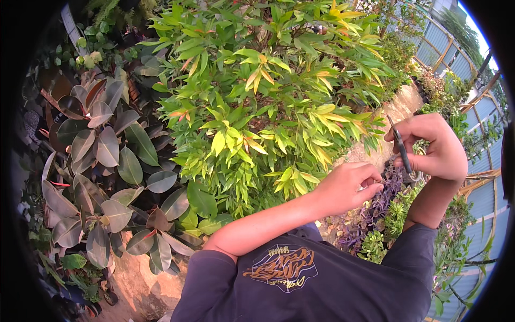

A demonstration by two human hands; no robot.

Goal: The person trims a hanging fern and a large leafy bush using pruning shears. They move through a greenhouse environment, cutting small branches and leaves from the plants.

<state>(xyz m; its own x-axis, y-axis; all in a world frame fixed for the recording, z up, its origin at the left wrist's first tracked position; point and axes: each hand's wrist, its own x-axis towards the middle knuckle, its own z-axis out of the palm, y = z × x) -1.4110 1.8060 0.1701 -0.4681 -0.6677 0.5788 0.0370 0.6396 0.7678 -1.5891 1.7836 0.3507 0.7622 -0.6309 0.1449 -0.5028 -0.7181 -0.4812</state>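
Note:
My right hand (pixel 436 147) grips a slim hand tool (pixel 400 149) with a dark handle and a thin pointed metal tip, seen edge-on; it looks like small pruning snips. Its tip points up, past my fingers. Lower and to the left, my left hand (pixel 348 188) has its thumb and fingertips drawn together. A small pale spot shows between those fingers, too small to identify. Just left of both hands spreads a leafy shrub (pixel 249 120) with green leaves and yellow to orange young shoots. Neither hand clearly touches its leaves.
A rubber plant (pixel 108 147) with broad dark leaves stands at left. Purple-leaved plants (pixel 362 225) and low green plants (pixel 402 211) line a dirt path (pixel 402 102). A blue corrugated fence (pixel 483 161) with wooden framing runs along the right. Bare ground (pixel 141 277) shows at lower left.

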